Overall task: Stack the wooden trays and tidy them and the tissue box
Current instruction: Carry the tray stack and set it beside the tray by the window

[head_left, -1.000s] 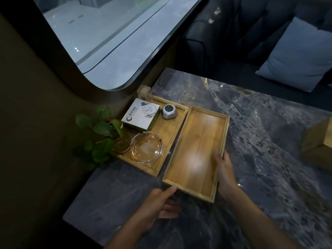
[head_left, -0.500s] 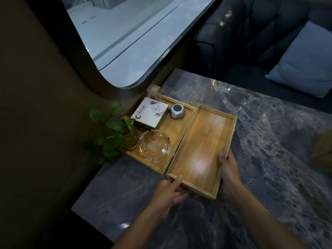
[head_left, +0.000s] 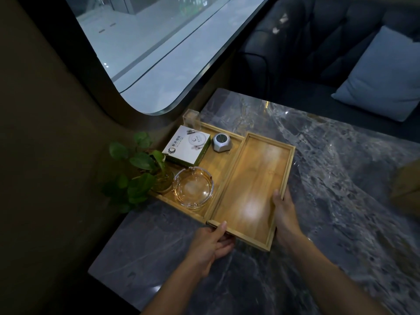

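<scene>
From the head camera, a dark grey marble desk (head_left: 329,178) with pale veining fills the lower right, its polished top catching small glints of light. Two wooden trays lie side by side on it near the wall corner, long edges touching. The empty tray (head_left: 252,185) sits on the right, its bare floor showing a soft reflection. The left hand (head_left: 210,243) grips its near short edge by the left corner, thumb on top of the rim and fingers (head_left: 223,245) curled below. The right hand (head_left: 285,214) holds the right long rim towards the near end, thumb over the inner side and the rest of the hand wrapped along the outside.

The filled tray (head_left: 223,164) on the left carries a round glass ashtray (head_left: 193,187) at its near end, a white and green box (head_left: 187,146) farther back, and a small silver gadget with a dark face (head_left: 221,142) beside that box. A leafy green plant in a glass pot (head_left: 141,171) stands at the tray's left edge, and a clear square holder (head_left: 191,118) stands at the far corner.

A tan wooden block, partly cut off, shows at the right edge of the desk (head_left: 406,189); I cannot tell what it is. Behind the desk runs a dark tufted sofa (head_left: 318,42) with a pale blue cushion (head_left: 379,76). A curved window with a dark frame (head_left: 147,53) cuts through the olive-brown wall (head_left: 45,155) on the left.
</scene>
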Demonstrator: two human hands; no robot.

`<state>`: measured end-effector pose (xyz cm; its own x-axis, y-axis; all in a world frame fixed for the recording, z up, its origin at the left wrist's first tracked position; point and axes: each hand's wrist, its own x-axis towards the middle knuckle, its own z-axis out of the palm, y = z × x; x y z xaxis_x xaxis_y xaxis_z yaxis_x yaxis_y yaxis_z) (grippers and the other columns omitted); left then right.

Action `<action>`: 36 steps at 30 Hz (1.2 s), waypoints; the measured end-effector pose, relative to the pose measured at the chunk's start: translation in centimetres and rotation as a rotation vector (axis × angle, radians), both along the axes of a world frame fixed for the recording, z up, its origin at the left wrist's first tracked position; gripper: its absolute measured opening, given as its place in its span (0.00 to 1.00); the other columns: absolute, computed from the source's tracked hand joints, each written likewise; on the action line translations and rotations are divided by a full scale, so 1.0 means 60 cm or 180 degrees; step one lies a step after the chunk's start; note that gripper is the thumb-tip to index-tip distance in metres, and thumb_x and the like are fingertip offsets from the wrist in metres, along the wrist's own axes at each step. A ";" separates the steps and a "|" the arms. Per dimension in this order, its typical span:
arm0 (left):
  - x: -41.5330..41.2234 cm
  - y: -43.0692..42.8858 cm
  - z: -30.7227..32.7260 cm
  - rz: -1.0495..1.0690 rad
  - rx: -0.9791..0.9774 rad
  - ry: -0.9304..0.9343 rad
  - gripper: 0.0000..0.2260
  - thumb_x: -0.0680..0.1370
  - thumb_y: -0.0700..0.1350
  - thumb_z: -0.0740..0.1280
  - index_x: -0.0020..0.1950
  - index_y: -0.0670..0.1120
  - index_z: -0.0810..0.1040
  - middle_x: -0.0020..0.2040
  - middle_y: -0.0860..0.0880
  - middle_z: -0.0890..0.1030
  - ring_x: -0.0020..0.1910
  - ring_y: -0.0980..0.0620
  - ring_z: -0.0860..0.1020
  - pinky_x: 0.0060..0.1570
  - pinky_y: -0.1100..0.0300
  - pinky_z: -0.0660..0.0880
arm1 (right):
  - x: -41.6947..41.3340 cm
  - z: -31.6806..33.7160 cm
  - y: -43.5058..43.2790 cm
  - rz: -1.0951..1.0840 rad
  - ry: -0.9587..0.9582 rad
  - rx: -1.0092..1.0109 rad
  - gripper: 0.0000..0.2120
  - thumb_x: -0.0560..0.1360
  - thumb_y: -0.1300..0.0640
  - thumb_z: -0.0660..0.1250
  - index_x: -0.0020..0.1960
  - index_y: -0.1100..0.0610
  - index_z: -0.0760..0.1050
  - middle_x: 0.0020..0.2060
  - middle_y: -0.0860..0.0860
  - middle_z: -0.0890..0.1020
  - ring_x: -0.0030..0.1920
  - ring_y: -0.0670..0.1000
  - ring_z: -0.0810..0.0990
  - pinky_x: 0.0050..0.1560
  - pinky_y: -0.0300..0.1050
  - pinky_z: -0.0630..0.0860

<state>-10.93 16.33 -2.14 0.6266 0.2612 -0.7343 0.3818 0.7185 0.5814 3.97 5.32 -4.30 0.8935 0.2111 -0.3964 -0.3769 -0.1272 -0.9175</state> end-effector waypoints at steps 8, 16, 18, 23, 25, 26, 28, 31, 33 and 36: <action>-0.003 0.003 -0.008 -0.0077 -0.0008 0.0009 0.11 0.77 0.45 0.65 0.54 0.39 0.76 0.52 0.37 0.83 0.49 0.46 0.84 0.45 0.58 0.82 | 0.000 0.002 0.000 -0.0003 0.0011 -0.0068 0.22 0.81 0.51 0.53 0.74 0.49 0.56 0.69 0.54 0.70 0.67 0.56 0.69 0.69 0.62 0.66; -0.003 0.007 -0.010 -0.0015 -0.0083 0.0091 0.10 0.76 0.45 0.66 0.51 0.39 0.75 0.46 0.39 0.85 0.44 0.46 0.85 0.41 0.58 0.83 | 0.028 0.022 -0.009 0.0080 0.0037 0.0033 0.21 0.79 0.48 0.58 0.71 0.51 0.65 0.65 0.53 0.75 0.61 0.53 0.75 0.65 0.57 0.71; -0.002 0.007 -0.009 -0.0035 -0.0081 0.0116 0.11 0.76 0.45 0.66 0.52 0.38 0.75 0.46 0.38 0.85 0.44 0.46 0.85 0.41 0.58 0.83 | 0.066 0.029 -0.007 0.0072 -0.0015 -0.0261 0.23 0.78 0.47 0.58 0.71 0.52 0.64 0.66 0.54 0.74 0.62 0.54 0.75 0.65 0.56 0.71; -0.004 0.004 -0.007 0.0008 -0.0144 0.0222 0.14 0.76 0.45 0.67 0.55 0.37 0.74 0.49 0.36 0.83 0.46 0.44 0.85 0.40 0.56 0.83 | 0.177 0.051 0.009 0.0165 -0.0181 -0.0472 0.18 0.79 0.53 0.58 0.65 0.61 0.70 0.60 0.59 0.78 0.56 0.57 0.78 0.61 0.55 0.73; -0.004 0.005 -0.005 0.0079 -0.0192 0.0235 0.13 0.75 0.45 0.67 0.55 0.38 0.74 0.49 0.35 0.83 0.46 0.43 0.85 0.38 0.57 0.83 | 0.207 0.052 0.016 0.0213 -0.0074 -0.0327 0.20 0.80 0.52 0.56 0.65 0.64 0.69 0.58 0.61 0.77 0.54 0.57 0.78 0.61 0.57 0.73; -0.004 0.004 -0.004 0.0097 -0.0205 0.0223 0.12 0.75 0.44 0.67 0.55 0.39 0.74 0.49 0.36 0.84 0.45 0.43 0.85 0.38 0.57 0.83 | 0.218 0.051 0.019 0.0262 -0.0027 -0.0293 0.20 0.80 0.52 0.55 0.64 0.66 0.70 0.56 0.63 0.78 0.53 0.59 0.78 0.62 0.60 0.73; -0.003 0.004 -0.001 0.0106 -0.0205 0.0198 0.10 0.76 0.44 0.67 0.53 0.40 0.75 0.47 0.37 0.84 0.45 0.44 0.85 0.39 0.57 0.83 | 0.229 0.046 0.024 0.0273 0.0044 -0.0350 0.19 0.80 0.51 0.54 0.56 0.65 0.74 0.51 0.65 0.79 0.50 0.61 0.78 0.61 0.62 0.73; -0.003 0.003 -0.002 0.0097 -0.0207 0.0189 0.09 0.76 0.44 0.67 0.53 0.41 0.75 0.48 0.38 0.84 0.45 0.45 0.85 0.41 0.57 0.83 | 0.230 0.040 0.026 0.0152 0.0073 -0.0531 0.16 0.80 0.51 0.53 0.42 0.56 0.75 0.44 0.61 0.79 0.48 0.60 0.78 0.58 0.60 0.74; -0.003 0.003 -0.003 0.0111 -0.0231 0.0193 0.09 0.76 0.44 0.66 0.54 0.41 0.75 0.51 0.37 0.83 0.47 0.44 0.85 0.42 0.57 0.83 | 0.227 0.037 0.025 0.0108 0.0009 -0.0513 0.16 0.80 0.54 0.53 0.39 0.55 0.74 0.40 0.58 0.79 0.44 0.58 0.79 0.53 0.55 0.76; -0.003 0.001 -0.005 0.0127 -0.0259 0.0202 0.13 0.76 0.44 0.66 0.56 0.38 0.75 0.50 0.36 0.84 0.48 0.43 0.84 0.40 0.58 0.83 | 0.225 0.035 0.024 0.0140 -0.0103 -0.0521 0.16 0.80 0.56 0.53 0.43 0.60 0.75 0.38 0.56 0.78 0.36 0.52 0.78 0.40 0.46 0.75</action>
